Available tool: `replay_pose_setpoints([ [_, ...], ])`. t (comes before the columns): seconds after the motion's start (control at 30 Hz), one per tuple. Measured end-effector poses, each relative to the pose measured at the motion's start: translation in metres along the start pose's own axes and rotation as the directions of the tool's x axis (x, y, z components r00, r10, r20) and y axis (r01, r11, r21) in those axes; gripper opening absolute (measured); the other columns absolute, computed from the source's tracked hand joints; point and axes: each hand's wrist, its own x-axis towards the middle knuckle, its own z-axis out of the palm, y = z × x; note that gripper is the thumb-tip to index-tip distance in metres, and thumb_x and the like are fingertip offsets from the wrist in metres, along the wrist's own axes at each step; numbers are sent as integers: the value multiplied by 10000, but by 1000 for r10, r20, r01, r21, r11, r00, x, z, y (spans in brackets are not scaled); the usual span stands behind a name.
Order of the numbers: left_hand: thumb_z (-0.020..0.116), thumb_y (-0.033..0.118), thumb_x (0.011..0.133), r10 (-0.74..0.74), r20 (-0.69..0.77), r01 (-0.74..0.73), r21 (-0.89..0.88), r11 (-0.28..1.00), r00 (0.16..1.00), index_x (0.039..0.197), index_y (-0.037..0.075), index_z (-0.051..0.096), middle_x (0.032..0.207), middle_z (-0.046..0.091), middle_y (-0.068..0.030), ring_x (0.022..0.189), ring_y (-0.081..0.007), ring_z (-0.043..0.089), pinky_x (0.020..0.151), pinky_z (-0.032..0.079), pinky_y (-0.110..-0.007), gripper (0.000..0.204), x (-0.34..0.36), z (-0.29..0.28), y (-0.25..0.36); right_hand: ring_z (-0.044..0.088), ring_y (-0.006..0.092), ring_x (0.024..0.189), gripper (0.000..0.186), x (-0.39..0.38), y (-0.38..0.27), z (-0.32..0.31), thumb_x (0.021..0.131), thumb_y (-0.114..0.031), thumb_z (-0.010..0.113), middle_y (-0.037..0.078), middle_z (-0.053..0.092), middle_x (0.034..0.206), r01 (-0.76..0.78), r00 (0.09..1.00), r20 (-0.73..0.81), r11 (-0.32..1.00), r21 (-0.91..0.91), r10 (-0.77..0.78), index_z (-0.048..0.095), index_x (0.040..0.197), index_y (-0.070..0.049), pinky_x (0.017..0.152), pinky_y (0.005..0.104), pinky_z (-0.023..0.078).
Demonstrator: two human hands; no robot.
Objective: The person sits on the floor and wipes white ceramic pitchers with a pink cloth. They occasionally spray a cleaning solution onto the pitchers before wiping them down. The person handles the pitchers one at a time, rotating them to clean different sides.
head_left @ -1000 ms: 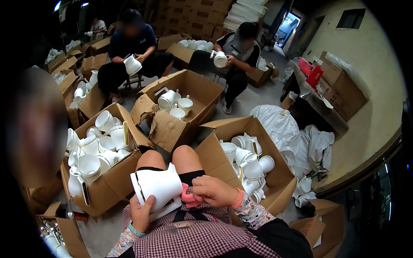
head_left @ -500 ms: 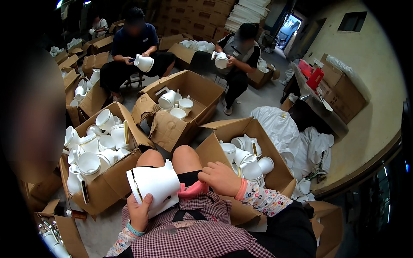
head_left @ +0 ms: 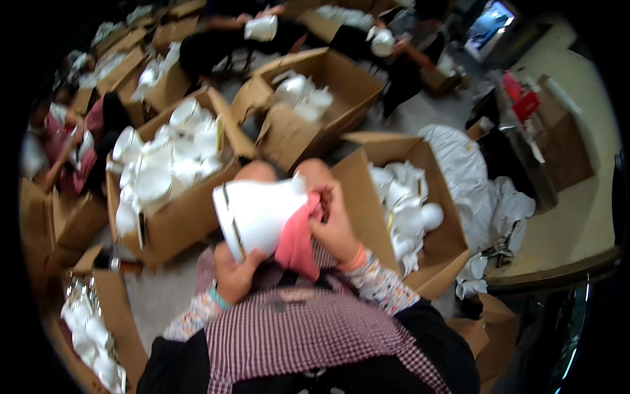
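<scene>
Over my lap a white jug (head_left: 259, 207) lies on its side, with a gold-lined band round its wide end, which faces left. My left hand (head_left: 237, 274) grips the jug from below at that wide end, thumb along its side. A pink cloth (head_left: 298, 243) is bunched in my right hand (head_left: 338, 226) and pressed against the jug's narrower right end. The cloth's lower part hangs over my checked apron (head_left: 308, 328). Motion blurs the picture, so the jug's fine details cannot be made out.
An open carton (head_left: 180, 223) heaped with white jugs stands at left, and another (head_left: 446, 262) at right. A third carton (head_left: 354, 92) with several jugs is ahead. White sacking (head_left: 459, 174) lies at far right. Co-workers sit beyond, holding white jugs; another person is at far left.
My right hand has brought the pink cloth up against the jug's right end. The whole view has shifted and tilted downward. My left hand keeps its hold on the jug.
</scene>
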Motion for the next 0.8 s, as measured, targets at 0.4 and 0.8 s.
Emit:
replay_pose_setpoints([
  [0.4,691,185,877,171,230,-220,208,953,958,978,-37,659,877,695,-124,765,-195,662,699,503,-291,246,-1,2,6,583,101,987,527,-14,-16,18,860,4,647,80,575,1114,-259,966,148,835,486,213,364,1304,0,820,219,482],
  [0.8,687,124,869,217,179,-251,199,947,960,992,-42,643,869,693,-105,762,-208,666,696,512,-307,212,-6,9,8,573,174,1030,569,-21,-21,20,793,-80,710,125,591,1084,-180,983,33,942,282,178,415,1261,50,871,282,468],
])
